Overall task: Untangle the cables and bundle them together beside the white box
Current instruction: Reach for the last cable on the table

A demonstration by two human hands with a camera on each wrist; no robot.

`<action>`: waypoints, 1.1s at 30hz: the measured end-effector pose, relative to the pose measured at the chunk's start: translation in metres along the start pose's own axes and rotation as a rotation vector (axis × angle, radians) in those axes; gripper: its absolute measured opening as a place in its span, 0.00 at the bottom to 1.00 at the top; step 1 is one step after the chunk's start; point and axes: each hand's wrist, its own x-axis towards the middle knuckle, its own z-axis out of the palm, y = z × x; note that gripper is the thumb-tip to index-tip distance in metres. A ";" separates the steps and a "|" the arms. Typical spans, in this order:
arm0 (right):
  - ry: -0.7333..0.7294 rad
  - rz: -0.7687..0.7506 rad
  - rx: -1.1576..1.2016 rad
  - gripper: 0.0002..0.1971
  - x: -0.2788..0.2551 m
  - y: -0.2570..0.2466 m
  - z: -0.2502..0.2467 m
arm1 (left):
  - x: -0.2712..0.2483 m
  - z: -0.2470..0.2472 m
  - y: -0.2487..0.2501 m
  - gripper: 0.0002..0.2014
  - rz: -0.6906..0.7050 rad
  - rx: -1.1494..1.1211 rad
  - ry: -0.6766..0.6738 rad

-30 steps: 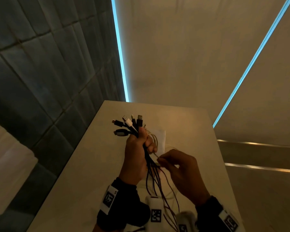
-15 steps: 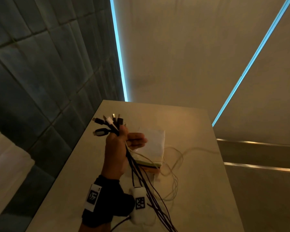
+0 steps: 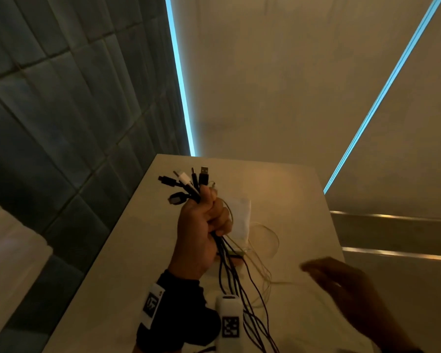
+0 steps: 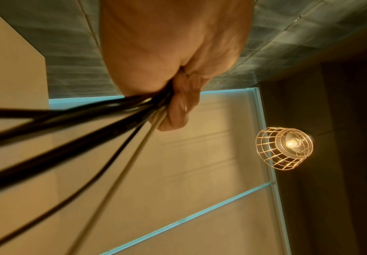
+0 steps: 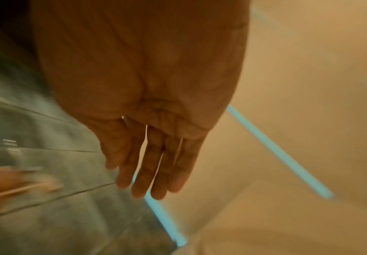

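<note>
My left hand [image 3: 204,225] is raised over the table and grips a bunch of cables [image 3: 236,273], mostly black with a white one. Their plugs [image 3: 189,180] fan out above my fist, and the cords hang down to the table. In the left wrist view my curled fingers [image 4: 179,107] clamp the dark cables [image 4: 79,136]. The white box [image 3: 241,217] lies on the table right behind that hand, partly hidden by it. My right hand [image 3: 341,284] is blurred at the lower right, its fingers [image 5: 154,172] straight and holding nothing.
Thin pale cables [image 3: 265,240] loop loosely on the beige table [image 3: 290,187] to the right of the box. A dark tiled wall [image 3: 61,110] runs along the table's left edge. A caged lamp [image 4: 284,148] hangs overhead.
My right hand let go of the cable it was pinching, swung out of view to the right, and is now back, open, at the lower right. My left hand keeps its grip on the bunch.
</note>
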 end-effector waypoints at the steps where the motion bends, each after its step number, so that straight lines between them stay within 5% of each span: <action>1: -0.039 -0.054 0.032 0.09 0.011 -0.022 0.015 | -0.001 0.002 -0.001 0.15 -0.004 0.006 -0.004; 4: -0.028 -0.248 0.191 0.14 0.036 -0.068 0.055 | -0.004 0.006 0.000 0.15 0.004 0.038 0.000; 10: 0.104 -0.313 0.130 0.07 0.052 -0.081 0.076 | -0.011 -0.002 0.002 0.15 -0.004 0.118 0.068; 18: 0.434 0.037 0.161 0.08 0.040 -0.022 0.010 | -0.008 -0.020 0.016 0.13 -0.034 0.173 0.119; 19: 0.342 0.070 0.101 0.09 0.036 -0.012 0.003 | -0.006 -0.020 0.017 0.13 -0.020 0.151 0.115; 22: -0.380 0.194 -0.182 0.13 0.023 0.001 0.011 | -0.004 -0.013 0.012 0.13 -0.014 0.117 0.069; 23: -0.520 0.215 -0.215 0.08 0.019 0.000 0.019 | -0.004 -0.009 0.010 0.13 -0.025 0.113 0.044; 24: -0.530 0.182 -0.211 0.11 0.016 -0.005 0.026 | -0.004 -0.005 0.007 0.14 -0.041 0.110 0.018; 26: -0.321 0.079 -0.047 0.24 0.015 -0.021 0.041 | -0.005 0.007 0.000 0.15 -0.068 0.092 -0.040; 30: -0.319 -0.061 0.344 0.10 0.027 -0.067 0.080 | -0.006 0.022 -0.010 0.14 -0.080 0.096 -0.092; 33: -0.366 0.089 0.648 0.11 0.025 -0.060 0.084 | -0.003 0.014 0.002 0.13 -0.024 0.077 -0.040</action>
